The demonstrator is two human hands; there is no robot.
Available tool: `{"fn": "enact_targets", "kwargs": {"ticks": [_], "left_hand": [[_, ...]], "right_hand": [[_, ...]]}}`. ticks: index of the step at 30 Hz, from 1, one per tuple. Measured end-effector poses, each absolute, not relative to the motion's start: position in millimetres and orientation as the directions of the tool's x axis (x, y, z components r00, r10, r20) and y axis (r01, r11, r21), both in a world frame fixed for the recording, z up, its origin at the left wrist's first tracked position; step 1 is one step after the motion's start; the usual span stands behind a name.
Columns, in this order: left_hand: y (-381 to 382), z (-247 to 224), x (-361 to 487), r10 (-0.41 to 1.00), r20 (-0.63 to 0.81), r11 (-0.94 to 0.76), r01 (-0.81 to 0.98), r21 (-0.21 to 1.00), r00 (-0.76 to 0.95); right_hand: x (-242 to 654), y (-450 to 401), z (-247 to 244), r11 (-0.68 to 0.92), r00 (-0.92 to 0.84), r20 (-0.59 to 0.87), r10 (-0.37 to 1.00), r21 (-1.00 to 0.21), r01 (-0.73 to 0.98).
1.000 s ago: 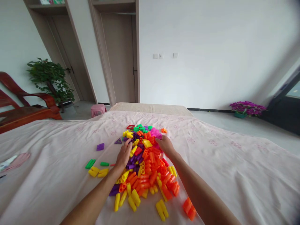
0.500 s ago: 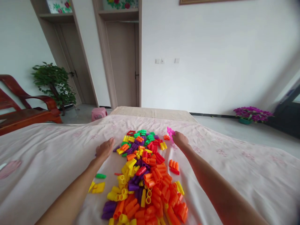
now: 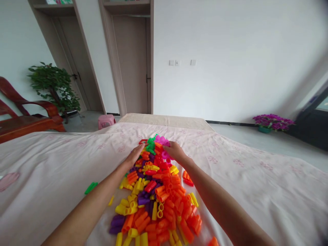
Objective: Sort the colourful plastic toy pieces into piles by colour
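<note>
A long heap of plastic tube-shaped building blocks [image 3: 169, 205] in orange, yellow, purple, red and green runs away from me over the bed sheet. At its far end, my right hand [image 3: 178, 153] is closed on a pink scalloped toy piece [image 3: 162, 139], which shows on both sides of the fingers. An orange block [image 3: 158, 145] lies right by those fingertips. Opposite, my left hand [image 3: 135, 155] rests along the heap's left edge with fingers stretched out, close to some green blocks [image 3: 151, 144]. A red frame-shaped piece [image 3: 142, 141] lies just beyond its fingertips.
Stray pieces lie beside the heap: a green block [image 3: 91, 187] on the left and orange-red blocks [image 3: 188, 178] on the right. The patterned sheet [image 3: 230, 191] is wrinkled. Beyond stand a pink stool [image 3: 106, 121], a wooden chair [image 3: 33, 118] and potted purple flowers [image 3: 273, 123].
Both hands have moved inward to the far end of the heap. The pink piece has come left with my right hand, over the blocks. Some blocks there have shifted closer together.
</note>
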State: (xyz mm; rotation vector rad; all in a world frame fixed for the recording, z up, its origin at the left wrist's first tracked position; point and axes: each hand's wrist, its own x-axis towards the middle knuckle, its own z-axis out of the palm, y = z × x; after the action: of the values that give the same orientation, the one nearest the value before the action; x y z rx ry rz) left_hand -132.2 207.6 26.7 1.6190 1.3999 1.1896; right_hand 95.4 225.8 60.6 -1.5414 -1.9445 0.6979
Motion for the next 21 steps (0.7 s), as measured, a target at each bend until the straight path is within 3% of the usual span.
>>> {"fn": "enact_targets", "kwargs": {"ticks": [2,4,6,9,12,16,21], "left_hand": [[179.2,41.5,-142.8,0.962,0.246,-0.273,0.399,0.876,0.119],[140.7,49.4,-153.2,0.928,0.324,-0.371,0.546,0.751,0.185],[93.4,46.3,-158.4,0.878,0.396,-0.462,0.693,0.554,0.269],[20.8,24.5,-150.6,0.792,0.425,-0.579,0.762,0.292,0.439],[-25.2,1.5,-128.0,0.721,0.435,-0.63,0.771,0.089,0.539],[-27.6,-4.0,-94.3,0.679,0.499,-0.616,0.787,-0.011,0.539],[1.1,6.6,-60.6,0.654,0.546,-0.632,0.775,0.014,0.524]], "right_hand": [[110.8,211.3,67.8,0.204,-0.193,0.113,0.975,-0.802,0.561],[141.7,196.2,70.6,0.141,-0.123,0.09,0.988,-0.842,0.521],[183.1,179.0,67.4,0.045,-0.008,0.051,0.999,-0.779,0.626],[239.5,147.5,51.0,-0.076,0.133,0.035,0.99,-0.668,0.74],[258.0,114.1,28.3,-0.119,0.147,-0.032,0.989,-0.765,0.633],[224.0,81.5,9.9,-0.103,0.043,-0.094,0.995,-0.91,0.402],[171.7,63.7,14.9,-0.212,-0.033,-0.218,0.975,-0.969,0.128]]}}
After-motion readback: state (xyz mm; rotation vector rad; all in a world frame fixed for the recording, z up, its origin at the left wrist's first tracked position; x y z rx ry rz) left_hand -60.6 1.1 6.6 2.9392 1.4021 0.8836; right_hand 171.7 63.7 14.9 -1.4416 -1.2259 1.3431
